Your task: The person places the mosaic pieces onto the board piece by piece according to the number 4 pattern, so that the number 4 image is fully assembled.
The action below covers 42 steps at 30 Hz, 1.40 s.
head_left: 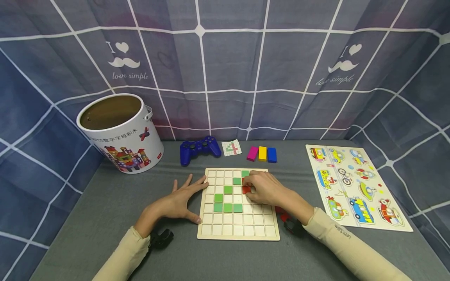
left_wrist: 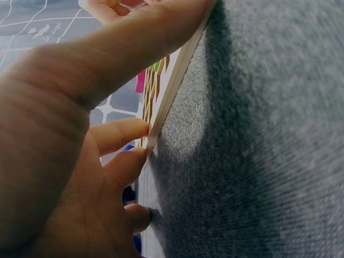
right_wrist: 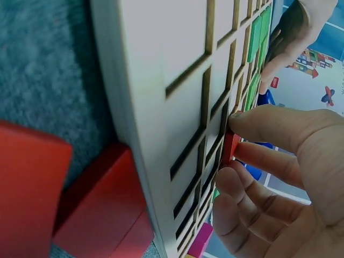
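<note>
A pale wooden grid board [head_left: 239, 230] lies on the grey table, with several green tiles [head_left: 227, 207] set in its cells. My right hand [head_left: 261, 187] pinches a red tile [head_left: 247, 190] against the board's upper right cells; in the right wrist view the thumb and fingers curl round that red tile [right_wrist: 231, 148] on the grid board [right_wrist: 161, 107]. My left hand [head_left: 183, 197] lies flat with spread fingers against the board's left edge, thumb at the lower left side. In the left wrist view its fingers [left_wrist: 123, 134] touch the board edge [left_wrist: 174, 80].
A white bucket [head_left: 121, 132] stands back left. Behind the board lie a blue game controller [head_left: 199, 149], a small pattern card [head_left: 231, 148] and pink, yellow and blue blocks [head_left: 261, 153]. A vehicle puzzle board [head_left: 355, 187] lies right. Loose red pieces [right_wrist: 64, 204] sit beside the board's right side.
</note>
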Motion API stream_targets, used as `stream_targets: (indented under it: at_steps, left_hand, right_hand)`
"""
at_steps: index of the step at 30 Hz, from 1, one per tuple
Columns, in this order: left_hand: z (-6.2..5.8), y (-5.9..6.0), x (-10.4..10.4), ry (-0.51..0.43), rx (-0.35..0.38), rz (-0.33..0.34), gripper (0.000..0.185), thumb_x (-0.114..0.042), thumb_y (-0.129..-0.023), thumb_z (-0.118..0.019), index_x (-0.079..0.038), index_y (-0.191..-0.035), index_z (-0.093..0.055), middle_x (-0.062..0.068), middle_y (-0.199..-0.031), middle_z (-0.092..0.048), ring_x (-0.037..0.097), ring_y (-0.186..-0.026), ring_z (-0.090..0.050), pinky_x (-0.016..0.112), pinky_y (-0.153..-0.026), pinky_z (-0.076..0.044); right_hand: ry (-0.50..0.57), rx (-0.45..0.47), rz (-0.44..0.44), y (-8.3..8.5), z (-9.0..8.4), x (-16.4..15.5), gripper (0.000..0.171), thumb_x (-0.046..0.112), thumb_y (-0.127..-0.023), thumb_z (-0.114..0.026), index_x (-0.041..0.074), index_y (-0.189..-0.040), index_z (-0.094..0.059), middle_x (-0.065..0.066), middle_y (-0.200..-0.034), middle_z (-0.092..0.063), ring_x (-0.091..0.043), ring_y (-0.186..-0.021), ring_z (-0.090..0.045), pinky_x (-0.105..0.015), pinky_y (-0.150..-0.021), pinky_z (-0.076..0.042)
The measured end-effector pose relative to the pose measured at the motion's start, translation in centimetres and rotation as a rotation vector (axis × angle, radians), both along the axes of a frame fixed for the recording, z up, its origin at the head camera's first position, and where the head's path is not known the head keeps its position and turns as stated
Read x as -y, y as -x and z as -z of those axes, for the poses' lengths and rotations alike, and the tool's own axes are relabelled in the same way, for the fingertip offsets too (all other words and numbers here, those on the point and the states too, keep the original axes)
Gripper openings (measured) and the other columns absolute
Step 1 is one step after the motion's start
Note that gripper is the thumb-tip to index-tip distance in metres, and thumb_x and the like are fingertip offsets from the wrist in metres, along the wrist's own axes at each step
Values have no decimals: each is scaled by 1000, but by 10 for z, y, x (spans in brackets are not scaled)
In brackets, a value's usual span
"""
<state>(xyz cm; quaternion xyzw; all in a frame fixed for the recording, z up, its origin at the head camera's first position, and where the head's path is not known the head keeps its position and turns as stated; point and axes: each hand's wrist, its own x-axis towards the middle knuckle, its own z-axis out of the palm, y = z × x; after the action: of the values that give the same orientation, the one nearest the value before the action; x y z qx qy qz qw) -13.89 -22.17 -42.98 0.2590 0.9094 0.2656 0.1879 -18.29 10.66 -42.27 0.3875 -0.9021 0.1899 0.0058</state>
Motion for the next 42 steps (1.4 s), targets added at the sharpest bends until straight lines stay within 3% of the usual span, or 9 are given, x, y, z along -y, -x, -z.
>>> stream_targets:
  at_steps: [23,29,36,42]
  left_hand:
    - [1,-2,-1,9,-5,-7,114,-48,-67,-90,-21,-159,-29,1,-168,-8,42,-149,8,77,-102,13]
    - [2,-1,1,3,-13,-5,114,-48,-67,-90,-22,-160,-29,1,-168,-7,42,-149,8,77,-102,13]
    - [0,1,0,17,-5,0,114,-48,-67,-90,-22,-160,-28,0,-168,-7,41,-149,9,77,-103,12]
    - [0,1,-1,10,-5,1,115,-47,-67,-90,-21,-160,-28,1,-168,-7,41,-149,9,77,-102,14]
  right_hand:
    - [-5,9,46,-5,-7,-8,19,14,-79,-79,12,-98,-75,2,-84,-61,-9,-68,-50,-27,-58,-43]
    - [11,34,97,-14,-14,-37,23,14,-79,-80,10,-101,-74,2,-85,-62,-5,-63,-48,-25,-54,-41]
    - [-26,45,181,-30,-6,-79,23,14,-77,-82,14,-98,-74,7,-84,-61,-6,-68,-52,-26,-59,-43]
    - [-48,38,203,-38,-4,-99,28,11,-74,-84,16,-100,-75,8,-82,-59,-7,-68,-49,-27,-58,-41]
